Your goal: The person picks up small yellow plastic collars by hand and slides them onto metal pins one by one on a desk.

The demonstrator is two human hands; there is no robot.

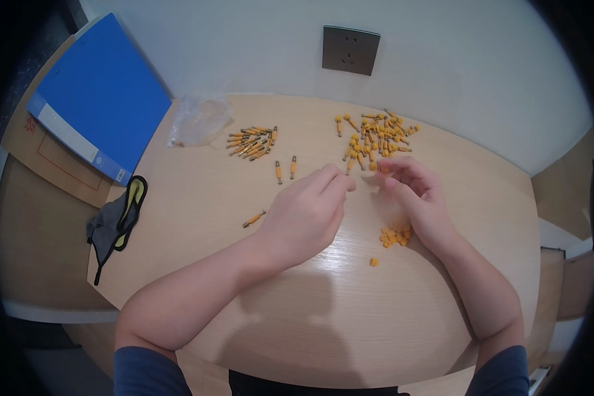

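Observation:
My left hand [310,210] is closed over the middle of the table, fingers curled and pinched; what they hold, if anything, is hidden. My right hand [419,198] has its fingers bent toward the thumb, with a small blurred orange bit at the fingertips that I cannot make out. Just beyond it lies a pile of yellow-sleeved metal connector bolts with yellow caps [378,135]. Loose orange-yellow caps [395,235] are heaped below the right hand, with a single cap [374,262] nearer me. Bolts without caps [252,142] form another pile, farther left.
Two bolts [293,167] lie beyond my left hand, and another bolt [254,218] lies left of its wrist. A clear plastic bag [200,120], a blue folder [102,92] and a grey cloth item [115,221] line the left side. A wall socket [350,50] is behind the table [297,310].

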